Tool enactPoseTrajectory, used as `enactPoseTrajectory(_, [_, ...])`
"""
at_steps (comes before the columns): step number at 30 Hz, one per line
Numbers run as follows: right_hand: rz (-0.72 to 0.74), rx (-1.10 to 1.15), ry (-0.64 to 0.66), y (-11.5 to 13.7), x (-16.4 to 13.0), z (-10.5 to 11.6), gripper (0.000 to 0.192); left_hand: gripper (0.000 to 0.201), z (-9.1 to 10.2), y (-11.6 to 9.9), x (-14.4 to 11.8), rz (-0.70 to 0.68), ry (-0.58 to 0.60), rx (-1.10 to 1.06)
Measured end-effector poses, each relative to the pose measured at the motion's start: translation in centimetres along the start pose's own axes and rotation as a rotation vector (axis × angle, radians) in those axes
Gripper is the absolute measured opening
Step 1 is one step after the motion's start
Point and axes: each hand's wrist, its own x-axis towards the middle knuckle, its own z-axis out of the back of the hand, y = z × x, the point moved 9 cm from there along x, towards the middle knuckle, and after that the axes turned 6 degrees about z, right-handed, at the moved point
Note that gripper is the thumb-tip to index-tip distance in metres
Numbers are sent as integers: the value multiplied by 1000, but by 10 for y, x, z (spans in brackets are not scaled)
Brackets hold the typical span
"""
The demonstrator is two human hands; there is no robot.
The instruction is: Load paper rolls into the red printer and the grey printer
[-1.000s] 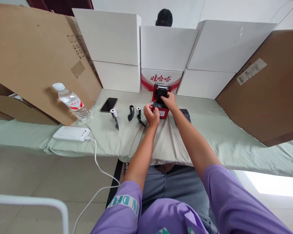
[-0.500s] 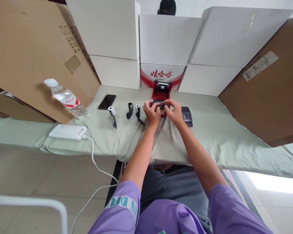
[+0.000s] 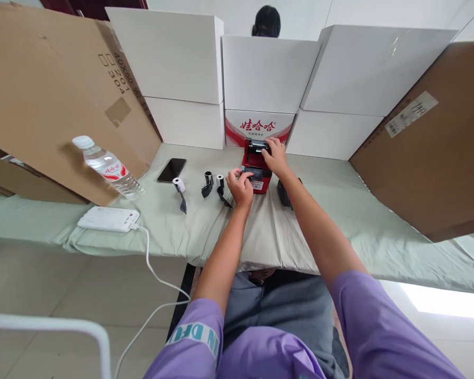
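A small red printer (image 3: 263, 185) stands on the cloth-covered table with its lid (image 3: 253, 158) raised. My left hand (image 3: 240, 188) rests at the front left of the printer, its fingers closed on a dark strip (image 3: 256, 172) that lies across the front opening. With my right hand (image 3: 276, 157) I grip the right side of the lid, thumb inside and fingers over the top edge. Left of the printer stand small rolls with dark tails: a white one (image 3: 179, 184), a dark one (image 3: 208, 178) and another white-topped one (image 3: 220, 182). A dark object (image 3: 283, 195) lies partly hidden behind my right forearm.
White boxes (image 3: 264, 73) are stacked behind the printer. Brown cardboard (image 3: 63, 95) leans on the left, and a cardboard box (image 3: 430, 147) stands on the right. A phone (image 3: 171, 170), a water bottle (image 3: 112, 168) and a white power bank (image 3: 108, 218) with a cable lie on the left.
My right hand has moved up from the front of the printer to its lid, which is tilted further forward. My left hand stays at the front. The view has shifted slightly.
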Motion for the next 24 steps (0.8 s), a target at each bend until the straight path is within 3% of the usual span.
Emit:
enactPoseTrajectory(8, [84,-50,-1,21,-52,4,48,37,1,-3,-1,-9,-10,8])
enactPoseTrajectory(17, [53,-97,48,30,-67,-2,51,38,2,-4,-1,-12,-16,9])
enactPoseTrajectory(24, [29,-26,16,19,-78,-9,45,36,0,-2,1,-1,-6,26])
